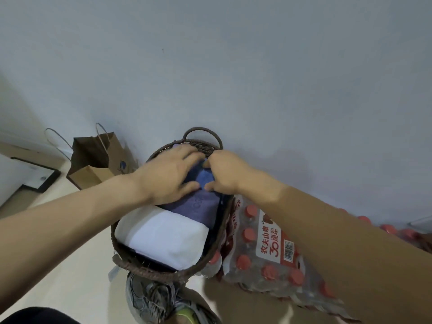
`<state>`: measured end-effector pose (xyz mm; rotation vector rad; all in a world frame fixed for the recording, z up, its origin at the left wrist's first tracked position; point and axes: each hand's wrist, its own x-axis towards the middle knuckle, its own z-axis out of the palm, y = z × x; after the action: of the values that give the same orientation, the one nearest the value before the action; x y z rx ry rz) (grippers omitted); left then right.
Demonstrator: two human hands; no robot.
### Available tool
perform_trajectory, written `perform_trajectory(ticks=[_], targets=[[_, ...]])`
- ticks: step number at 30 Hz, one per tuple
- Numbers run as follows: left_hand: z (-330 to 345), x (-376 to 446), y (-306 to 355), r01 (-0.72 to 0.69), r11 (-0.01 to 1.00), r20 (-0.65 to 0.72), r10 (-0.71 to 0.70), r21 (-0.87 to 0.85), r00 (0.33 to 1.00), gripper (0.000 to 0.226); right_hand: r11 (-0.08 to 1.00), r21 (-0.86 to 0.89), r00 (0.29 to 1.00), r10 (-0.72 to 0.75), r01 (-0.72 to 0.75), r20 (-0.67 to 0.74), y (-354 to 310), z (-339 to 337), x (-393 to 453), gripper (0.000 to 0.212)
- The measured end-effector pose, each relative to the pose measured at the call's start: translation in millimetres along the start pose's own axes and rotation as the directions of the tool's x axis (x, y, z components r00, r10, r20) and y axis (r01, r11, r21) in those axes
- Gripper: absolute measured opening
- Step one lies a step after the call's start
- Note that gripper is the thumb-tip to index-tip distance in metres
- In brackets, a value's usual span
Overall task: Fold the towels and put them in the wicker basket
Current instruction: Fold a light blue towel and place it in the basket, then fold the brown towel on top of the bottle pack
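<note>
1. Against the pale wall [233, 66], on the floor, lies a shrink-wrapped pack of red-capped water bottles [264, 251], touching the basket's right side.
2. Wicker basket [149, 272], oval with loop handles; a brown paper bag [98, 160] stands just beyond it.
3. White towel [163, 237], folded, fills the basket's near end.
4. Purple towel [194, 206], folded, lies at the far end, partly over a darker blue one.
5. Left hand [168, 174] presses flat, fingers straight, on the purple towel.
6. Right hand [224, 174], just beside it, pinches a fold of that towel.

Step in hand, as judged: tucking the last towel in. Next: release and smooth it level.
</note>
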<state>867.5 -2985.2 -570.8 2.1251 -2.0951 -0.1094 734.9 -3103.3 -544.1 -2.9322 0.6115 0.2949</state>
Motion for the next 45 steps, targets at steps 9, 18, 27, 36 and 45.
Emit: perform_trajectory(ticks=[9,18,27,36,45], targets=[[36,-13,-22,0.168,0.934,0.25,-0.089,-0.315,0.964,0.086,0.998,-0.07,0.997,0.002,0.003,0.072,-10,33,-14,0.076],[-4,8,-12,0.166,0.972,0.283,-0.114,-0.168,0.952,0.072,0.971,0.239,0.994,0.042,-0.018,-0.096,15,5,-65,0.037],[-44,82,174,-0.122,0.974,0.21,0.162,-0.192,0.964,0.016,0.787,0.468,0.915,0.323,-0.402,0.243,152,-18,-250,0.027],[76,141,422,0.006,0.777,0.284,0.223,-0.63,0.933,0.017,0.605,0.266,0.661,0.689,-0.751,0.299,288,48,-417,0.044],[160,147,502,-0.01,0.818,0.257,0.192,-0.576,0.947,0.067,0.417,0.521,0.581,0.79,-0.744,0.198,282,135,-450,0.064]])
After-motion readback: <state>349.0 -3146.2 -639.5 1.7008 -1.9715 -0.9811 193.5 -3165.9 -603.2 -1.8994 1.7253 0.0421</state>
